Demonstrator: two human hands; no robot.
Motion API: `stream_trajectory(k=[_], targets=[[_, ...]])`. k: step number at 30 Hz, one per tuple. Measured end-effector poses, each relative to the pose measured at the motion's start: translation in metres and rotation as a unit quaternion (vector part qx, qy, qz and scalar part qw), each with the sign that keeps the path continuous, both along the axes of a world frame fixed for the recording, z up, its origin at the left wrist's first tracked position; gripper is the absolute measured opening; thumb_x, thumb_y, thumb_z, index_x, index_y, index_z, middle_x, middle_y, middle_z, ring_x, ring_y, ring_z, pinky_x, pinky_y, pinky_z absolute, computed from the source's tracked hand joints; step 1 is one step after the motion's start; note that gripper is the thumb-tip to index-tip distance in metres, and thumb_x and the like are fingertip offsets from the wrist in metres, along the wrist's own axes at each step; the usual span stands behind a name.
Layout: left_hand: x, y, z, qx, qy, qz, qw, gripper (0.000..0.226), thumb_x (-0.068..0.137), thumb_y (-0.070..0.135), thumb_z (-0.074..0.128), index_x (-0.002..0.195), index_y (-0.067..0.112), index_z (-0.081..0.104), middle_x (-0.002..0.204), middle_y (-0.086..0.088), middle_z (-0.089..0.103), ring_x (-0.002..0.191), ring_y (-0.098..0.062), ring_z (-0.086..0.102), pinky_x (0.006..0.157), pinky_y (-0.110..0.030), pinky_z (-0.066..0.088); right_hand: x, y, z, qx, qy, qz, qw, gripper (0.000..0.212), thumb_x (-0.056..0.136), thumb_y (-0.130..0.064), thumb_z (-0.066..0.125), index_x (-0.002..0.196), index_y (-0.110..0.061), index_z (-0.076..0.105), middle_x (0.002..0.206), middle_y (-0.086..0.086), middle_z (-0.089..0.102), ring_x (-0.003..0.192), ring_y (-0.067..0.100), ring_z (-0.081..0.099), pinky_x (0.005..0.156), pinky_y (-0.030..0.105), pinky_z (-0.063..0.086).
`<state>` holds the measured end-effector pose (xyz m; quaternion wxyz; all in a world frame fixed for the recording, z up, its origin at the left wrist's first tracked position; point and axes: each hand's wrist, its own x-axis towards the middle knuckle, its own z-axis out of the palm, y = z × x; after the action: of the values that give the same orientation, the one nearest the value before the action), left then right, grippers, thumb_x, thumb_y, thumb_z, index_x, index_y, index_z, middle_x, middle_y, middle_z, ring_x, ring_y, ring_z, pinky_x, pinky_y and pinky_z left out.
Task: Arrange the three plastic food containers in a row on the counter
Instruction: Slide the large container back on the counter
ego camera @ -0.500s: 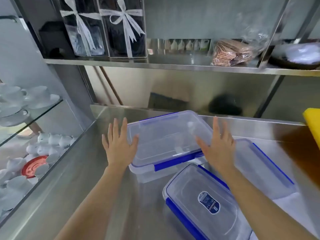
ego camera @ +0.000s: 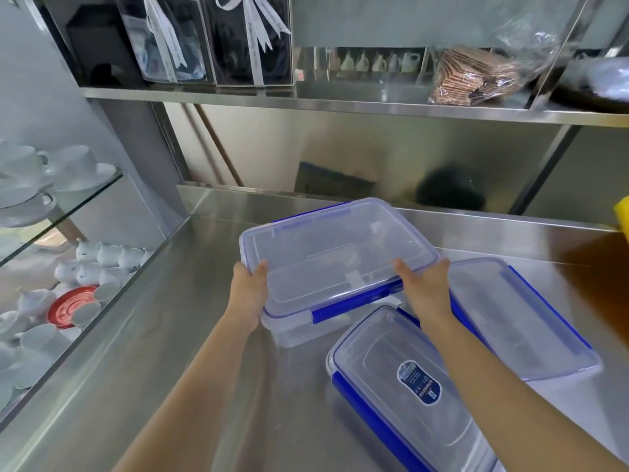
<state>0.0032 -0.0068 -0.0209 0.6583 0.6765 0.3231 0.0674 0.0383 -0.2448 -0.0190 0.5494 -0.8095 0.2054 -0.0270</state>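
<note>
Three clear plastic containers with blue lid clips lie on the steel counter. The far container sits at the centre, tilted, its right end resting on the right container. My left hand grips its left edge, thumb on the lid. My right hand grips its right front edge. A labelled container lies nearest me, partly under my right forearm.
A steel shelf overhangs the counter's back, holding ribboned gift boxes and a bag of wafers. Glass shelves with white cups and teapots stand left. A yellow object is at the right edge.
Both hands were open with fingers spread beside the far container; now they have closed on its left and right edges.
</note>
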Motion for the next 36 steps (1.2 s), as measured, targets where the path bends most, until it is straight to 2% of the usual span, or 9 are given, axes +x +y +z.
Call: stream_trajectory(k=[6, 8, 11, 14, 17, 20, 23, 29, 36], targets=[[-0.039, -0.034, -0.004, -0.003, -0.048, 0.139, 0.989, 0.034, 0.094, 0.017, 0.050, 0.124, 0.005, 0.039, 0.124, -0.016, 0.051, 0.106, -0.033, 0.056, 0.092, -0.040, 0.047, -0.002, 0.017, 0.004, 0.035, 0.024, 0.013, 0.999, 0.061, 0.088, -0.038, 0.057, 0.136, -0.014, 0.029, 0.124, 0.014, 0.057, 0.099, 0.029, 0.058, 0.085, 0.043, 0.054], [-0.051, -0.048, -0.006, -0.048, -0.040, 0.181, 0.981, 0.048, 0.092, 0.015, 0.054, 0.133, 0.003, 0.032, 0.128, -0.012, 0.043, 0.105, -0.029, 0.053, 0.089, -0.035, 0.043, -0.004, 0.027, 0.005, 0.071, 0.036, 0.052, 0.995, 0.076, 0.084, -0.038, 0.064, 0.143, -0.020, 0.021, 0.135, 0.011, 0.050, 0.112, 0.030, 0.055, 0.095, 0.048, 0.050], [-0.057, -0.053, -0.007, -0.069, -0.006, 0.219, 0.973, 0.071, 0.085, 0.020, 0.064, 0.141, 0.007, 0.023, 0.145, -0.012, 0.025, 0.121, -0.036, 0.048, 0.105, -0.049, 0.040, -0.007, 0.040, 0.009, 0.106, 0.075, 0.129, 0.983, 0.106, 0.081, -0.035, 0.070, 0.150, -0.016, -0.009, 0.155, 0.005, 0.025, 0.135, 0.029, 0.038, 0.110, 0.045, 0.035], [-0.048, -0.026, -0.002, 0.045, 0.007, 0.255, 0.966, 0.083, 0.078, 0.023, 0.071, 0.144, 0.014, 0.021, 0.151, -0.010, 0.022, 0.133, -0.036, 0.037, 0.115, -0.053, 0.023, -0.010, 0.043, 0.012, 0.111, 0.070, 0.149, 0.980, 0.103, 0.083, -0.031, 0.069, 0.150, -0.012, -0.006, 0.157, 0.005, 0.020, 0.138, 0.027, 0.033, 0.108, 0.037, 0.034], [-0.041, 0.004, 0.010, 0.204, -0.009, 0.196, 0.959, 0.077, 0.084, 0.033, 0.064, 0.146, 0.013, 0.024, 0.154, -0.009, 0.029, 0.144, -0.028, 0.025, 0.118, -0.044, 0.012, -0.020, 0.041, 0.011, 0.095, 0.063, 0.141, 0.983, 0.093, 0.080, -0.036, 0.070, 0.148, -0.013, 0.011, 0.149, 0.008, 0.034, 0.128, 0.029, 0.046, 0.099, 0.036, 0.043], [-0.030, 0.029, 0.021, 0.340, 0.013, 0.094, 0.935, 0.069, 0.088, 0.039, 0.055, 0.146, 0.012, 0.027, 0.152, -0.010, 0.035, 0.144, -0.028, 0.023, 0.118, -0.044, 0.012, -0.032, 0.043, 0.008, 0.064, 0.091, 0.192, 0.975, 0.094, 0.055, -0.056, 0.071, 0.133, -0.016, 0.040, 0.127, 0.006, 0.059, 0.110, 0.027, 0.060, 0.096, 0.046, 0.049], [-0.018, 0.041, 0.022, 0.408, 0.074, 0.000, 0.910, 0.065, 0.090, 0.042, 0.050, 0.145, 0.013, 0.029, 0.150, -0.012, 0.038, 0.141, -0.032, 0.028, 0.115, -0.046, 0.017, -0.035, 0.046, 0.007, 0.058, 0.104, 0.219, 0.968, 0.092, 0.058, -0.053, 0.071, 0.135, -0.015, 0.039, 0.126, 0.006, 0.059, 0.109, 0.028, 0.060, 0.095, 0.048, 0.050], [-0.016, 0.050, 0.019, 0.323, 0.102, -0.124, 0.933, 0.047, 0.098, 0.037, 0.038, 0.139, 0.015, 0.042, 0.137, -0.015, 0.054, 0.123, -0.036, 0.050, 0.087, -0.033, 0.036, -0.027, 0.047, 0.005, 0.082, 0.078, 0.223, 0.968, 0.068, 0.080, -0.032, 0.071, 0.136, -0.016, 0.036, 0.130, 0.005, 0.055, 0.113, 0.025, 0.057, 0.093, 0.039, 0.050], [-0.029, 0.056, 0.009, 0.314, 0.041, -0.062, 0.947, 0.040, 0.097, 0.034, 0.040, 0.135, 0.025, 0.049, 0.120, -0.010, 0.063, 0.093, -0.025, 0.052, 0.085, -0.035, 0.041, -0.016, 0.056, 0.009, 0.094, 0.063, 0.264, 0.958, 0.055, 0.085, -0.029, 0.067, 0.134, -0.020, 0.042, 0.123, 0.001, 0.060, 0.107, 0.020, 0.059, 0.086, 0.034, 0.050]])
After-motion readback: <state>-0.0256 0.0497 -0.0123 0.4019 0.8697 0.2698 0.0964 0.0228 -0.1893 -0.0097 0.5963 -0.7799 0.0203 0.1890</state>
